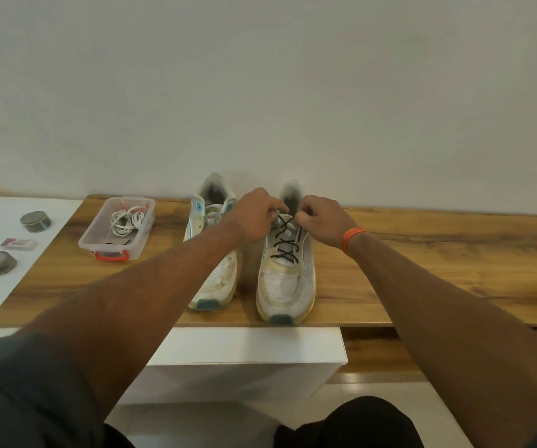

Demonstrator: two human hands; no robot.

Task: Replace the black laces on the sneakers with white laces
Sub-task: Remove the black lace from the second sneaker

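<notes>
Item 1, right sneaker (285,279): white mesh, toe toward the near edge of the wooden bench (422,270), right of its mate. Black lace (285,245) crossed through the lower and middle eyelets; its upper part runs up to the two hands at the throat.

Item 2, left sneaker (213,270): just beside the first, partly hidden by the left forearm. No black lace shows on its visible part; whether any lace is fitted cannot be told.

Item 3, left hand (254,215): fingers curled, pinching at the top of the black lace on the left side of the tongue. The exact strand held is too small to make out.

Item 4, right hand (320,218): fingers curled together, pinching the lace on the right side of the tongue. Orange wristband (351,239) on the wrist.

Item 5, clear plastic box (116,229): red latch at its near end, on the bench well left of the sneakers. Holds the coiled white laces (128,221) and something dark at the bottom, possibly a removed lace.

Item 6, white surface to the far left: two round grey objects (35,221) and a small flat packet (18,244).

Step in hand, by judgement: undoing the black lace at the top of the right sneaker. The next move calls for drawing each end out of the top eyelets, then loosening the crossings downward row by row, while keeping the sneaker from sliding.
</notes>
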